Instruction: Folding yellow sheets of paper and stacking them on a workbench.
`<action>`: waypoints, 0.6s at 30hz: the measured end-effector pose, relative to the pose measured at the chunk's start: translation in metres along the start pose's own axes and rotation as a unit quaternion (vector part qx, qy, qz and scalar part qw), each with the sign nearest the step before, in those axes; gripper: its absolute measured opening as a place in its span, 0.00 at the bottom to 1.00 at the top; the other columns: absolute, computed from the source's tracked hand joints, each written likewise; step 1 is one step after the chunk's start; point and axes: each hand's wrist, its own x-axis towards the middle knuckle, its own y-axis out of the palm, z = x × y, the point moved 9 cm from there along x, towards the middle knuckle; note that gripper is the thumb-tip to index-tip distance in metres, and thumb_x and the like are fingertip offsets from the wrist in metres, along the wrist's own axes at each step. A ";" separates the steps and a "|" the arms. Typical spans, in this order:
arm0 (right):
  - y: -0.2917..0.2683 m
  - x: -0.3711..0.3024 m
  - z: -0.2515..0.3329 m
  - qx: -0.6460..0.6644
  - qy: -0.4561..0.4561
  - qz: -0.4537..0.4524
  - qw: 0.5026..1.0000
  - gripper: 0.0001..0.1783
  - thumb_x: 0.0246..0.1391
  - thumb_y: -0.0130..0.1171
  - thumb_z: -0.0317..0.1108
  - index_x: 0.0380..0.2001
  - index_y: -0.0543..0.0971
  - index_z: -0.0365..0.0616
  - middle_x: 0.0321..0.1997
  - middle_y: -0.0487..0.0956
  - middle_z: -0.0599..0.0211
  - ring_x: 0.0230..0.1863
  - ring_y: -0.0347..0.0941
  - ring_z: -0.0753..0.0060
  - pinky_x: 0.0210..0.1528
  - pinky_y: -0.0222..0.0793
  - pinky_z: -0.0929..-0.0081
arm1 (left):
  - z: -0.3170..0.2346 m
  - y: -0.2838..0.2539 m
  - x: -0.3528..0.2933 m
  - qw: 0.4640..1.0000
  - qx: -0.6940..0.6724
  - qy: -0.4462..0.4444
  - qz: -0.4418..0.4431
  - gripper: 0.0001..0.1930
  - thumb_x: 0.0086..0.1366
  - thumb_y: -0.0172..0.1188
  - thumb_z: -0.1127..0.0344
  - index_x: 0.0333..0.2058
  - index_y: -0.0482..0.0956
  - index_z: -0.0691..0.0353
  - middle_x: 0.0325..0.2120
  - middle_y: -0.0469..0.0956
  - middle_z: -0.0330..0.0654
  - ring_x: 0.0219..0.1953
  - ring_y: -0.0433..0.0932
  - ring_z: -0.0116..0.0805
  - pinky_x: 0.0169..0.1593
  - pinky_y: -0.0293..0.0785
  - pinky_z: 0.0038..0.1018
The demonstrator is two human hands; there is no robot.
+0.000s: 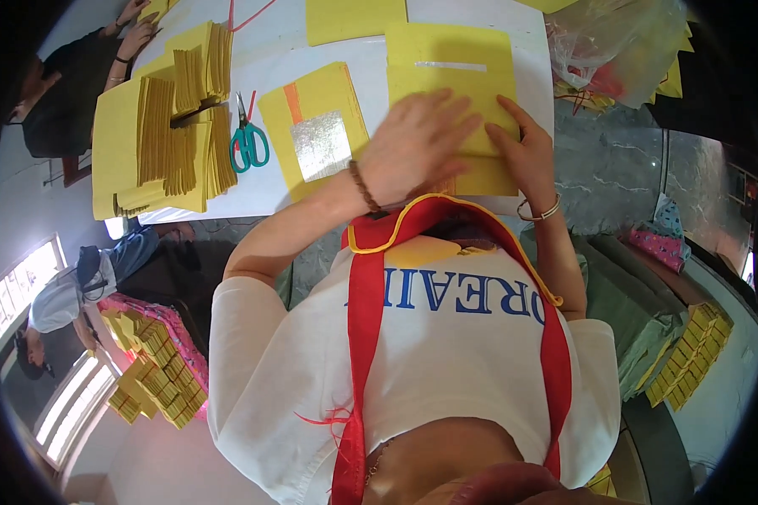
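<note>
Grey, veined flooring [611, 164] lies beyond the right edge of a white worktop [274, 50]. Near that edge, toward the near right corner, rests a large yellow paper [480, 80] with a silver strip across its far part. Over its middle, the left hand [421, 126] is stretched out palm down, fingers spread and slightly blurred, its grip clenched on nothing; its forearm comes in slantwise over the near edge. At the paper's right border the right hand [526, 151] points away from the body, thumb and forefinger parted on the sheet; whether its grip pinches the border cannot be told.

The left hand hides part of the paper, and a red apron [366, 320] overlaps the near edge. Just left lies a yellow piece with a silver patch [320, 145], then green-handled scissors [248, 145]. Yellow stacks [153, 130] fill the near left corner; a clear plastic bag [619, 42] sits by the far right edge.
</note>
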 end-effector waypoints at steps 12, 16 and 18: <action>-0.008 -0.020 0.023 -0.138 -0.038 -0.039 0.989 0.26 0.44 0.61 0.35 0.50 0.72 0.46 0.54 0.70 0.56 0.50 0.71 0.61 0.48 0.66 0.71 | 0.008 0.050 -0.014 0.995 0.012 -0.007 0.098 0.38 0.52 0.57 0.44 0.59 0.59 0.54 0.60 0.56 0.44 0.62 0.52 0.44 0.62 0.47 0.45; 0.020 -0.066 0.043 -0.321 -0.253 0.003 0.912 0.29 0.47 0.58 0.43 0.54 0.68 0.50 0.63 0.60 0.64 0.63 0.55 0.61 0.59 0.46 0.49 | 0.008 0.050 -0.013 0.996 0.018 0.008 0.090 0.33 0.55 0.54 0.44 0.55 0.64 0.57 0.57 0.60 0.45 0.61 0.54 0.44 0.61 0.46 0.44; 0.038 -0.076 0.032 -0.354 -0.267 0.074 0.893 0.30 0.48 0.55 0.47 0.55 0.67 0.51 0.65 0.58 0.66 0.65 0.51 0.62 0.61 0.38 0.41 | 0.008 0.049 -0.011 0.996 0.017 0.007 0.088 0.31 0.55 0.56 0.49 0.55 0.64 0.59 0.57 0.59 0.45 0.61 0.54 0.44 0.62 0.45 0.43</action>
